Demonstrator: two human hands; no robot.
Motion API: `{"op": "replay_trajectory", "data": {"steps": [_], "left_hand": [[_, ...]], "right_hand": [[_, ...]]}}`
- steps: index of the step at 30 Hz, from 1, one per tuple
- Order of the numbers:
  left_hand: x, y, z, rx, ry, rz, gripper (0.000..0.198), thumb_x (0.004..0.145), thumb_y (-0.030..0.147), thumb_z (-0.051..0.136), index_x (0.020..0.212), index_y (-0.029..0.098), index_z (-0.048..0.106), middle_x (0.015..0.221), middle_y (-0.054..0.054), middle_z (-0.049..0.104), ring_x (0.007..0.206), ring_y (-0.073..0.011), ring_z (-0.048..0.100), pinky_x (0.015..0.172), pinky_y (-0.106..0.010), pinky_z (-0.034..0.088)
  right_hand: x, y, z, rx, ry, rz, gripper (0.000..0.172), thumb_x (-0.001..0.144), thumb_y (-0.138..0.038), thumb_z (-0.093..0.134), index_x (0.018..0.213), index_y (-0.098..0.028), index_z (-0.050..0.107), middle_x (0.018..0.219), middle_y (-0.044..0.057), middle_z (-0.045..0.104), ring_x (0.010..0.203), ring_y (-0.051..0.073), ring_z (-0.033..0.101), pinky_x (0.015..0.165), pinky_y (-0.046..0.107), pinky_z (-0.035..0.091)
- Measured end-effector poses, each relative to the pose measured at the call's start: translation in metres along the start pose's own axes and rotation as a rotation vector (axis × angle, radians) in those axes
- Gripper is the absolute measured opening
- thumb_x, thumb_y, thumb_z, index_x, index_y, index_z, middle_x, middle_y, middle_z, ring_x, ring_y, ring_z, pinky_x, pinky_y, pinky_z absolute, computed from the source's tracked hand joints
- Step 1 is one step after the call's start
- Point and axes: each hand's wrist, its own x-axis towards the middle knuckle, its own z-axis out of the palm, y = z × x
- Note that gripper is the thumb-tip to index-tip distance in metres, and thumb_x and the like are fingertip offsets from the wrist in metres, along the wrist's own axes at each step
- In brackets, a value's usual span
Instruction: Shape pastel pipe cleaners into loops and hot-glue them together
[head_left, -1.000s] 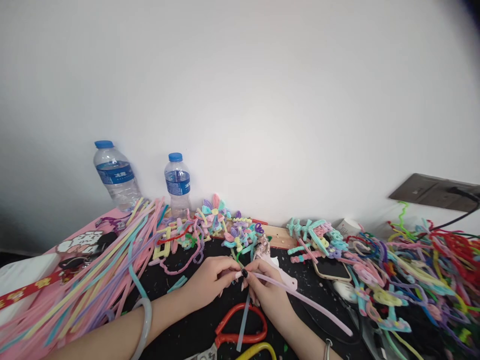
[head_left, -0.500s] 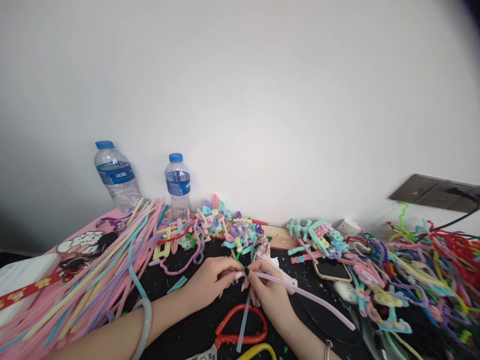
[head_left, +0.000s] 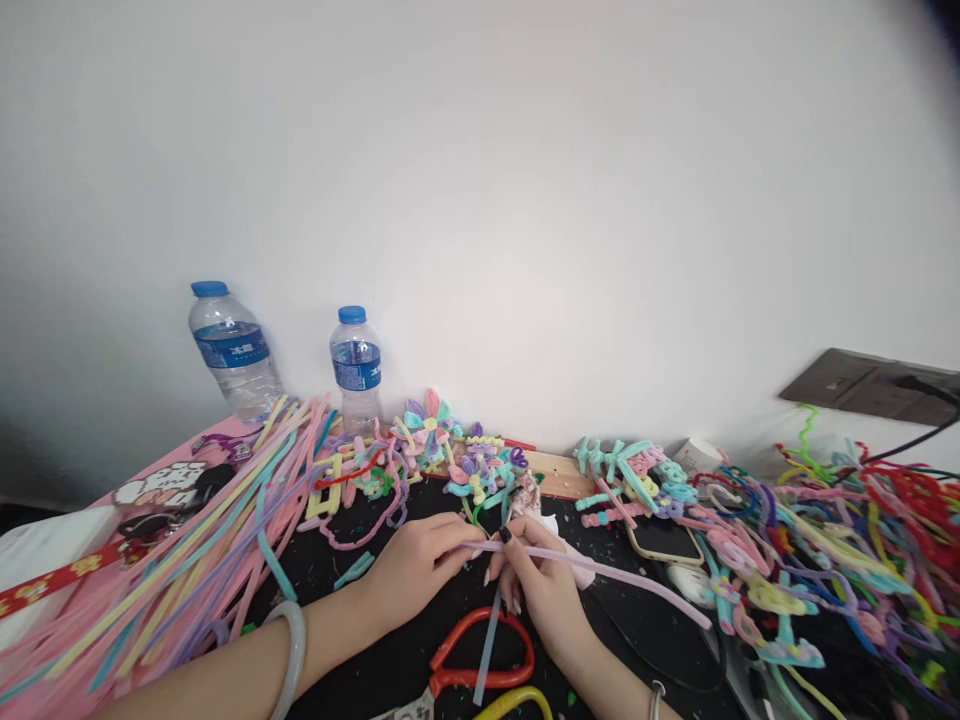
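My left hand and my right hand meet over the black tabletop, fingers pinched together. Both grip one end of a long pale lilac pipe cleaner that runs out to the right and down. A pale blue stick hangs below my hands, over red-handled scissors. A pale bangle sits on my left wrist.
A bundle of straight pastel pipe cleaners lies at the left. Two water bottles stand by the wall. Pipe-cleaner flowers lie behind my hands. A phone and a tangled colourful heap fill the right.
My right fingers have slid slightly right along the lilac pipe cleaner, which now lies straighter and lower across my hands. The left hand has barely moved.
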Motion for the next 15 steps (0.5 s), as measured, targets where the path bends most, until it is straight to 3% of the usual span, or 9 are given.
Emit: {"op": "replay_trajectory", "data": {"steps": [8,15], "left_hand": [[-0.0003,0.0016,-0.001,0.063,0.022,-0.029,0.021,0.089,0.019,0.048,0.098,0.021,0.067,0.085,-0.003,0.064,0.076,-0.016,0.058,0.071,-0.024,0.044],[0.0022,0.0059,-0.0034,0.053,-0.033,-0.022,0.023,0.091,0.02,0.046,0.095,0.021,0.069,0.078,-0.002,0.063,0.07,-0.0149,0.056,0.065,-0.022,0.041]], "right_hand": [[-0.0006,0.0038,-0.002,0.047,-0.011,-0.014,0.026,0.085,-0.042,0.054,0.074,-0.019,0.05,0.057,-0.004,0.06,0.031,0.006,0.042,0.033,0.017,0.026],[-0.0009,0.0002,-0.0014,-0.02,0.003,-0.06,0.024,0.086,-0.038,0.056,0.075,-0.017,0.056,0.059,-0.003,0.058,0.036,0.005,0.044,0.036,0.017,0.03]]}}
